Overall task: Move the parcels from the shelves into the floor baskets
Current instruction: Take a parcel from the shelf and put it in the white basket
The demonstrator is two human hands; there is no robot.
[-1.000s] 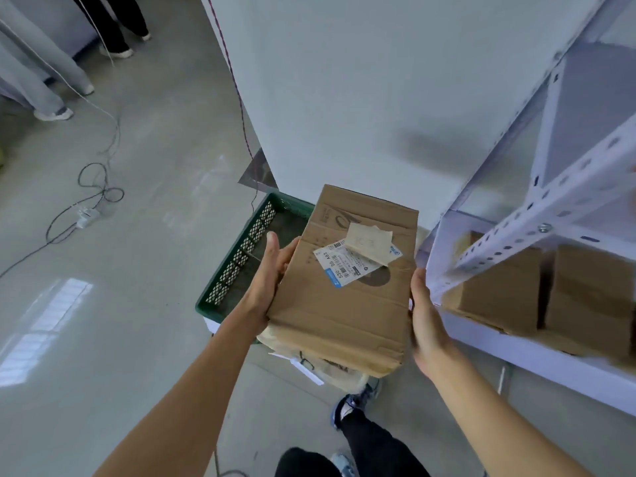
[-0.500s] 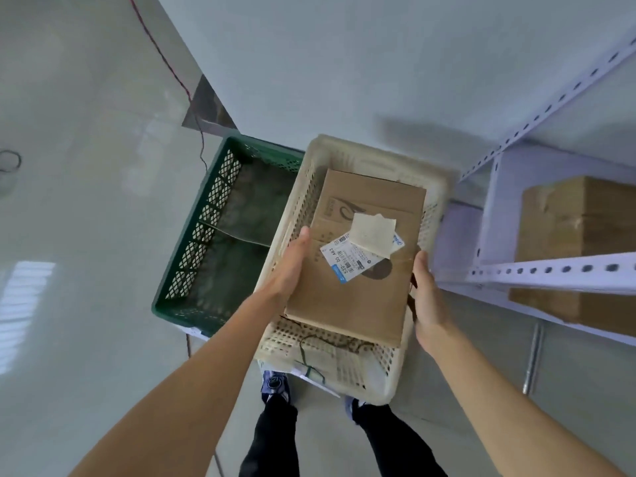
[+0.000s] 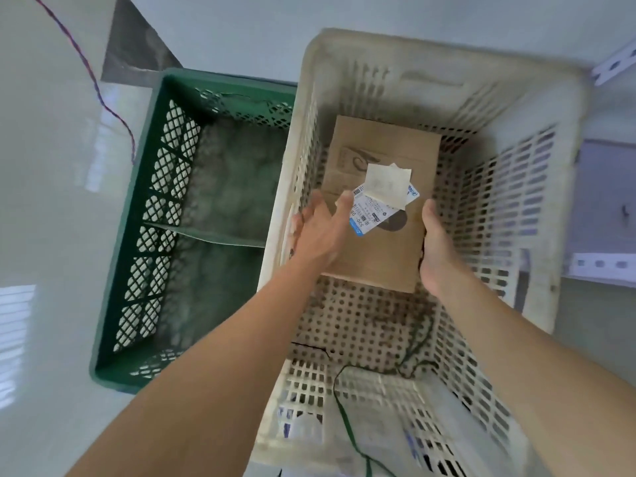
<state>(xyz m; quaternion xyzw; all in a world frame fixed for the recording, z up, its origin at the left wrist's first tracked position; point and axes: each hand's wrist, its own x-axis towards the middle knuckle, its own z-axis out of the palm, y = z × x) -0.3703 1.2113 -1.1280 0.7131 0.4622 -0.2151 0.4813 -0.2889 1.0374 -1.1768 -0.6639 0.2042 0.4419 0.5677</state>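
Observation:
A flat brown cardboard parcel (image 3: 378,156) with a white shipping label lies low inside the cream plastic basket (image 3: 413,53), near its far wall and down by the perforated floor. My left hand (image 3: 320,232) rests against the parcel's left side with fingers spread and straight, thumb near the label. My right hand (image 3: 435,249) holds the parcel's right edge, thumb along the top, fingers hidden beneath the cardboard.
A green lattice basket (image 3: 223,77) stands on the floor, touching the cream one on the left, with nothing in it. A green cord (image 3: 344,425) lies at the cream basket's near end. A white shelf frame (image 3: 605,208) is at the right. A red cable (image 3: 86,63) hangs at the upper left.
The parcel has gone from chest height down into the cream basket. My view has tipped down over the baskets. My left hand's fingers have straightened and spread off the parcel's side.

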